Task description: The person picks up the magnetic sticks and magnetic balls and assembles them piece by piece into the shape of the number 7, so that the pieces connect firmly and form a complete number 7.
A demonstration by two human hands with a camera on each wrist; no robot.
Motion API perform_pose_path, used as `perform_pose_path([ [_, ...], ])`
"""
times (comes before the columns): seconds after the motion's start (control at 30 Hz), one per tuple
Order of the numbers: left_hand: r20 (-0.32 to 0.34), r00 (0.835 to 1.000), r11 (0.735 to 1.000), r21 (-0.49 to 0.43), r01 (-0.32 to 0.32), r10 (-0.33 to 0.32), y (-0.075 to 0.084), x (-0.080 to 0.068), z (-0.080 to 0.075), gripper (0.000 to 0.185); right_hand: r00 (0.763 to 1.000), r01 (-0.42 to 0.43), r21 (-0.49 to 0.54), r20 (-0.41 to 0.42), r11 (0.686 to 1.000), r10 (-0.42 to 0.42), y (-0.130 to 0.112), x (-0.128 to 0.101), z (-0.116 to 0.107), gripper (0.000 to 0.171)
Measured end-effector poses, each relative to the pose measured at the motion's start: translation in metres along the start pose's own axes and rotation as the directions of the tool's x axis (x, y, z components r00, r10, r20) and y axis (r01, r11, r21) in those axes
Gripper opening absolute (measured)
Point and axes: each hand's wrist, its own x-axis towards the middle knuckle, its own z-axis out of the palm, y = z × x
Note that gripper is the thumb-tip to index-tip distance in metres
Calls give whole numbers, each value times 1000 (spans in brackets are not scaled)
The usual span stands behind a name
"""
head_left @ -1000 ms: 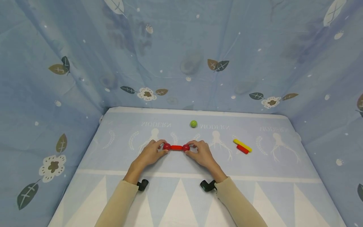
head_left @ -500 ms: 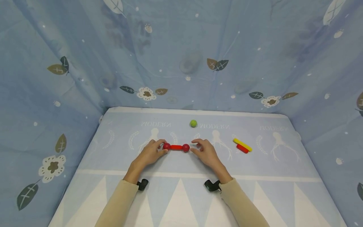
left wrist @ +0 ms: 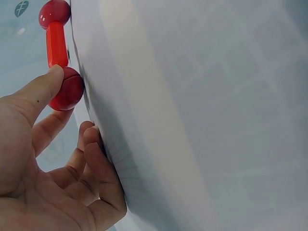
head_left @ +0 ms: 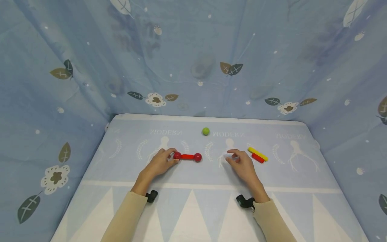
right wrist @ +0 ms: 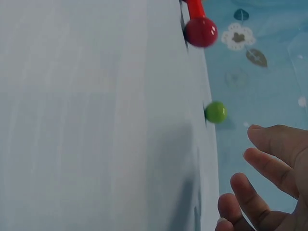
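A toy dumbbell shape, made of a red rod (head_left: 187,157) with a dark red ball (head_left: 198,157) on each end, lies across the table. My left hand (head_left: 161,162) pinches its left ball (left wrist: 70,91) between thumb and forefinger; the other fingers curl beside it against the tabletop. Apart from it, my right hand (head_left: 243,167) hovers over the table with loosely bent fingers and nothing in them. Just to the right of that hand lie a yellow rod (head_left: 258,154) and a shorter red rod (head_left: 257,158), side by side.
A green ball (head_left: 206,131) sits near the back of the table, behind the red piece. The table (head_left: 193,215) wears a patterned light blue and white cloth. Blue floral curtains (head_left: 193,50) hang behind it and at both sides.
My right hand has let go of the dumbbell's right ball and moved right, close to the loose rods. My left hand keeps its pinch in the same place.
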Motion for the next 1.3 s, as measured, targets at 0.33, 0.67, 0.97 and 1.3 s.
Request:
perform_pose_path([
  [0.33,3,1000,1000,2,4,-4,0,0,0,36,994,-32,-80,-103,996,24,29,-13,-39,31],
  [0.67,3,1000,1000,3,0,0,-1,1,1,36,972,-77,-174,-234,982,35,52,-21,-62,27],
  [0.97,3,1000,1000,6,-5,5,-1,0,1,37,969,-129,-200,-232,971,81,58,-23,-65,30],
  [1.3,8,1000,1000,7,2,-2,0,0,0,37,970,-168,-204,-206,964,126,57,-25,-65,30],
])
